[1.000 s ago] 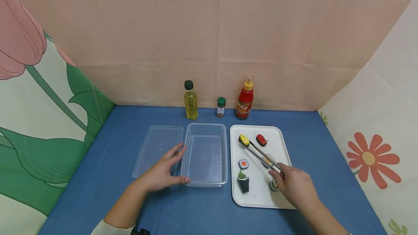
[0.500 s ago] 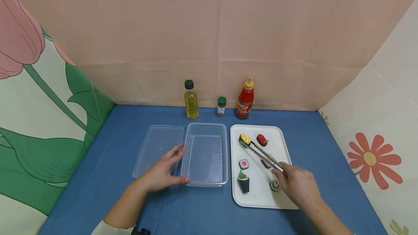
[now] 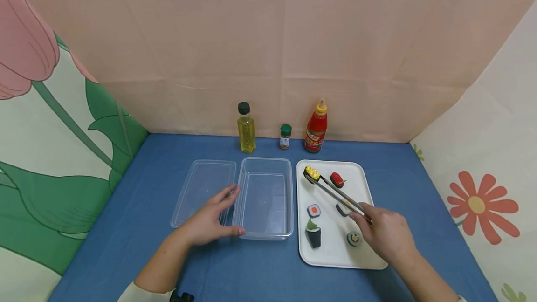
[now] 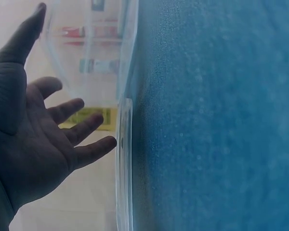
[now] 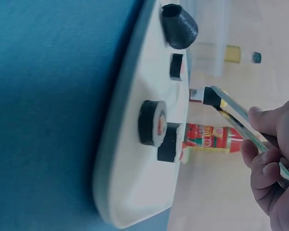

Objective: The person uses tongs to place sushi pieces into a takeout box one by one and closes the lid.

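Note:
My right hand (image 3: 388,236) grips a pair of metal tongs (image 3: 341,197) over the white tray (image 3: 331,253). Between the tong tips is a yellow-topped sushi piece (image 3: 312,174); in the right wrist view its dark side (image 5: 212,96) shows raised off the tray. My left hand (image 3: 208,222) lies with fingers spread at the left side of a clear plastic box (image 3: 264,218), thumb by its near left corner. In the left wrist view the left palm and fingers (image 4: 89,130) curl round nothing. Part of the clear lid (image 3: 205,183) is hidden beneath that hand.
On the tray lie a red-topped sushi (image 3: 337,180), a small square roll (image 3: 313,210), a dark cone roll (image 3: 313,236), a round roll (image 3: 354,238) and a piece partly behind the tongs. An oil bottle (image 3: 246,132), a small green-capped jar (image 3: 285,138) and a red sauce bottle (image 3: 316,129) stand behind.
The tongs have lifted the yellow-topped sushi and carried it slightly left and away from me. My right hand has shifted a little to the right; the left hand stays put.

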{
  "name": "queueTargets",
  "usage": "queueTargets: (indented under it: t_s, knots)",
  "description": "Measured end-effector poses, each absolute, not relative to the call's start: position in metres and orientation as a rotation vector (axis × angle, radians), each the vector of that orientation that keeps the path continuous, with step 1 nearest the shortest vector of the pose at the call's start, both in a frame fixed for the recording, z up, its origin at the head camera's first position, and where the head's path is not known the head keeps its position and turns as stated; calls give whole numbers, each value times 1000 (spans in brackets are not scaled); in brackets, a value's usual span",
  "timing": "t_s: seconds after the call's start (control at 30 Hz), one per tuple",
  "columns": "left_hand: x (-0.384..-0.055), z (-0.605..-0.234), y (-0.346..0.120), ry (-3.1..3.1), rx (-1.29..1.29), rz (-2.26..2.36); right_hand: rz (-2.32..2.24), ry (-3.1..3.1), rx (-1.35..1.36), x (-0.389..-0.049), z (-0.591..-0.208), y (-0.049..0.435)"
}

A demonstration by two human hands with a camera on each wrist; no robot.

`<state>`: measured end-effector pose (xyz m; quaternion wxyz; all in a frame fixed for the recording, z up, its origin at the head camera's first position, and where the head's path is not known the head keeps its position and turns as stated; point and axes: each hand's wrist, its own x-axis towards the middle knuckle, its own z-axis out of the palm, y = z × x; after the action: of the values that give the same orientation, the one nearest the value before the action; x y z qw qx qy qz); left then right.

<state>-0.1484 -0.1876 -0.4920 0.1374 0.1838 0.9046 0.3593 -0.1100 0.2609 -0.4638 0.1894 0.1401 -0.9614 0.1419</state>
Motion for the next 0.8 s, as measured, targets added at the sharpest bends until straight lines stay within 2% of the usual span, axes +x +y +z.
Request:
queueTargets:
  t_s: [0.8]
  knots:
    - [-147,-490,-187,2624,526,1043,482,-2627,550,-118,-432,235]
